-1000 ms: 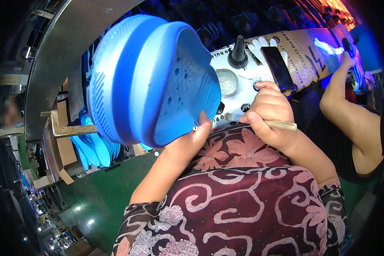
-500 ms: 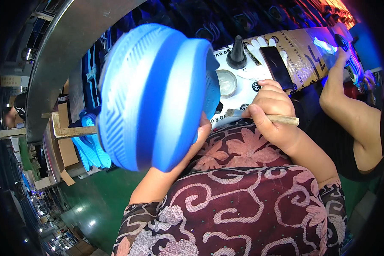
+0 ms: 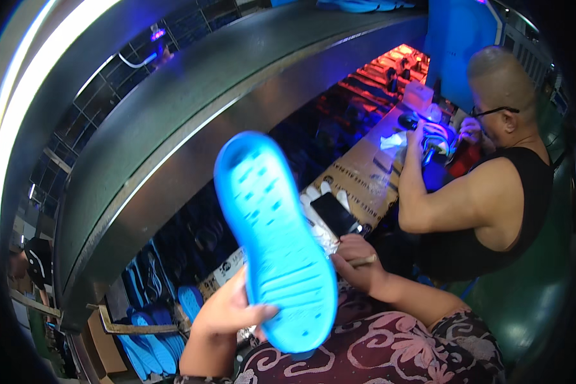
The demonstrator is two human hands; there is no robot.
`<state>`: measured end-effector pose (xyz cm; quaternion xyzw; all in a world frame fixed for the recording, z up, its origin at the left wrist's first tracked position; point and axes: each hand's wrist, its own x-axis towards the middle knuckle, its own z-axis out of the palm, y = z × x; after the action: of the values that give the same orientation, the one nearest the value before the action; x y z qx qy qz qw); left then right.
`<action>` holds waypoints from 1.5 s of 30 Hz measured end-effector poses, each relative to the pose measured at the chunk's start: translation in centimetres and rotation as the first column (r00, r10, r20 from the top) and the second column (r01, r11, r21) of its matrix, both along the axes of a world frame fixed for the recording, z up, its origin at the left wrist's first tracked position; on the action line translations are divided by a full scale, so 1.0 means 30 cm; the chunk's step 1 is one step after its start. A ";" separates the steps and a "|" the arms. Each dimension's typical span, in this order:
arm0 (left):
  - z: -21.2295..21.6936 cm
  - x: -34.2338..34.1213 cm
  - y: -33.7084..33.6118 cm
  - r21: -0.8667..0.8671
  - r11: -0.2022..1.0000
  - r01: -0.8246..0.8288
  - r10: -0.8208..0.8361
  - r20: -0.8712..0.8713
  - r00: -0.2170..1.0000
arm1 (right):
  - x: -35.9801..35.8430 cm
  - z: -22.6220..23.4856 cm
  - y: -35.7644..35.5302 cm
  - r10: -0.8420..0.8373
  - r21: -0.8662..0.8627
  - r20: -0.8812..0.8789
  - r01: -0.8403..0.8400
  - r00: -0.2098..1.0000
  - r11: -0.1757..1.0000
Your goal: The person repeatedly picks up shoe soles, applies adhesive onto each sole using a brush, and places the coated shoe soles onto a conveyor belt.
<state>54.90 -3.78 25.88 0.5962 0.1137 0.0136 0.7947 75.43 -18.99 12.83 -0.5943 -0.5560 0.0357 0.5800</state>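
Closest in, the left hand (image 3: 227,313) is clamped on the heel end of a blue shoe sole (image 3: 275,240), thumb across the tread face, holding it up tilted so the toe points away. Grip looks pretty low on the sole, so I'd guess the long free end can wobble or flop if it gets pressed hard. Just to its right, the right hand (image 3: 358,262) is closed around a thin stick-like tool (image 3: 363,260), close beside the sole's edge but I can't tell if it's touching. If the tip slips it could jab the other hand's thumb or smear the tread. Past that, a dark phone (image 3: 335,214) lies on the cardboard-covered bench (image 3: 358,182), easy to knock. Further off, a co-worker (image 3: 493,185) in a black top works at the same bench, elbows near.
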 end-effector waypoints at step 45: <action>-0.756 -0.817 0.020 -0.300 0.283 -0.911 0.708 -0.576 0.409 | -0.077 -0.183 0.357 0.149 -0.397 -0.030 -0.148 0.988 0.906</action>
<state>30.39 -3.18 3.19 0.1699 0.5351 0.2868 0.7762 73.11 -8.29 7.35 -0.6557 -0.5811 0.1916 0.4424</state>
